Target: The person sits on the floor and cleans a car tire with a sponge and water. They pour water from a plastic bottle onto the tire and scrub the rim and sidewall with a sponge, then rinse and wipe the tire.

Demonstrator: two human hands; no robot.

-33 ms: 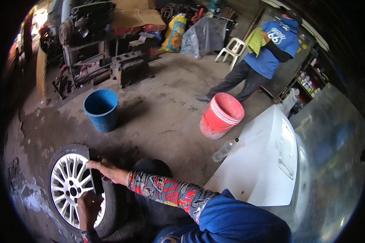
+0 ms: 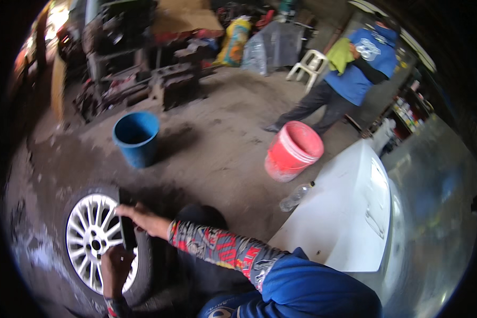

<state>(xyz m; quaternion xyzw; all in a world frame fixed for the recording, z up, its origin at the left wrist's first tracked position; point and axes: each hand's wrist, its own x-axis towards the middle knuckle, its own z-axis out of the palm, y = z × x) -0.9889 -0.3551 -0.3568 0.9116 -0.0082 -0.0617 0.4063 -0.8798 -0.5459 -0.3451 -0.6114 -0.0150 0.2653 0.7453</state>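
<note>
Held edge-on to me, a slim dark phone [image 2: 126, 228] stands between my two hands, above the face of a wheel. My right hand [image 2: 142, 218] grips its upper end, thumb stretched along the near edge. At its lower end my left hand [image 2: 116, 269] is closed, its fingertips partly hidden. The phone's screen cannot be seen. Beneath and behind it is the car wheel [image 2: 94, 220], with a white many-spoked rim and a black tyre. My hands cover part of its right side.
A blue bucket [image 2: 136, 153] and a red bucket [image 2: 281, 159] stand on the stained floor. Beside a white car panel [image 2: 328, 228] lies a clear bottle [image 2: 296, 199]. Beyond are a person [image 2: 365, 69] holding a green cloth, a white chair [image 2: 308, 66] and metal machinery [image 2: 177, 85].
The view has shifted slightly, so the buckets, chair and person sit a little farther right. Both hands keep their hold on the phone.
</note>
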